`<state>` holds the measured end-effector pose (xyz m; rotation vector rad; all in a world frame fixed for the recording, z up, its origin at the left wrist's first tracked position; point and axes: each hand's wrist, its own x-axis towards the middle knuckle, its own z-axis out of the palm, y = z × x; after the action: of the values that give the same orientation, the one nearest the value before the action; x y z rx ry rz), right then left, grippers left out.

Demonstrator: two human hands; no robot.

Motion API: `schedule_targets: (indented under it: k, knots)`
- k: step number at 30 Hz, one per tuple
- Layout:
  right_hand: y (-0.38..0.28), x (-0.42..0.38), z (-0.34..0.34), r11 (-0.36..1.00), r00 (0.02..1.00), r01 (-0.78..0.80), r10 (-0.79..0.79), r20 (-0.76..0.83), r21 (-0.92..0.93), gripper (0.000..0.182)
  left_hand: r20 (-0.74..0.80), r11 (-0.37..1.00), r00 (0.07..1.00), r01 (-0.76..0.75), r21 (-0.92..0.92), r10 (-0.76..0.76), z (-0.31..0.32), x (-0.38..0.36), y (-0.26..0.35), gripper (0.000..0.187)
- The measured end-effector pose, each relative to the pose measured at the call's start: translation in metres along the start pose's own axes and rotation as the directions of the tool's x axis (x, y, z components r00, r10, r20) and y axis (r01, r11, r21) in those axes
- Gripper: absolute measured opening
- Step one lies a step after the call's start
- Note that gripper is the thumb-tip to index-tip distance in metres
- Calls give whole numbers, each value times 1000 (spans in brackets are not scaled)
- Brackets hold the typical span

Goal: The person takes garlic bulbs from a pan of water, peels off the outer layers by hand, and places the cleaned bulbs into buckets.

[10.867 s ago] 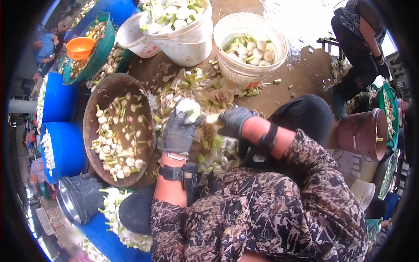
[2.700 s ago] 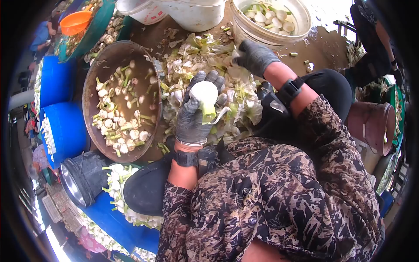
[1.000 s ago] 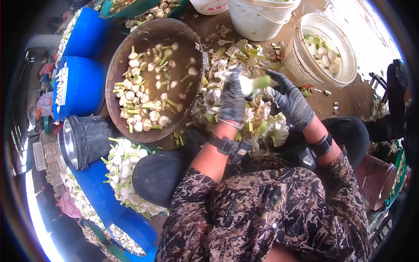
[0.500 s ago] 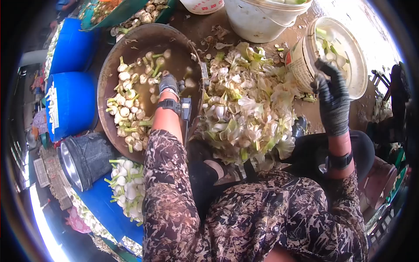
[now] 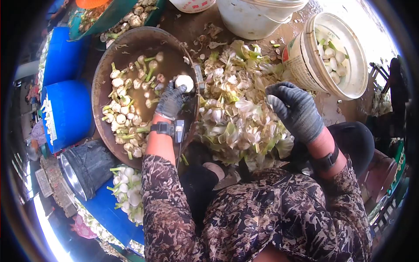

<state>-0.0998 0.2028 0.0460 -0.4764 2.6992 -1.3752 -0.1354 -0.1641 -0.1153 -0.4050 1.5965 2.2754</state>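
My left hand [image 5: 170,102], in a grey glove, is closed round a white garlic bulb [image 5: 184,83] over the right side of a wide round basin [image 5: 101,65]. Brownish water and many garlic bulbs with short green stems [image 5: 124,109] are in that basin. My right hand [image 5: 299,111], also gloved, hangs over the right edge of a heap of garlic peels [image 5: 244,109]. Its fingers are curled together, and I cannot make out whether anything is in them.
At the upper right a tilted white bucket [image 5: 310,56] holds peeled bulbs in water. Another white bucket [image 5: 257,22] stands at the back. Blue barrels [image 5: 70,111] and a dark bucket [image 5: 91,163] line the left, near a pile of clean garlic [image 5: 128,190].
My left hand has lifted a bulb from the water and turned toward the basin's right rim. My right hand has moved left and down from the white bucket, its fingers closing.
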Motion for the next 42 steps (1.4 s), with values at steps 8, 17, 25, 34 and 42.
schedule_targets:
  k: [8, 17, 25, 34, 42]
  knots:
    - [-24, -9, 8, 988, 980, 110, -90, -178, 105, 16, 222, 695, 933, -360, 623, 284, 130, -75, 74, 57]
    - [-13, -29, 6, 970, 956, 157, -197, -217, -187, 10, 211, 747, 944, -330, 577, 254, 223, -128, 44, 51]
    - [1, -46, -5, 979, 969, 161, -180, -167, -124, 11, 157, 788, 942, -335, 516, 298, 242, -154, 24, 53]
    - [9, -64, -5, 962, 959, 216, -242, -150, -169, 9, 81, 694, 888, -407, 593, 452, 247, -156, -5, 49]
    - [28, -56, -12, 998, 989, 5, 4, -148, 58, 11, 101, 736, 901, -406, 542, 422, 260, -159, -4, 48]
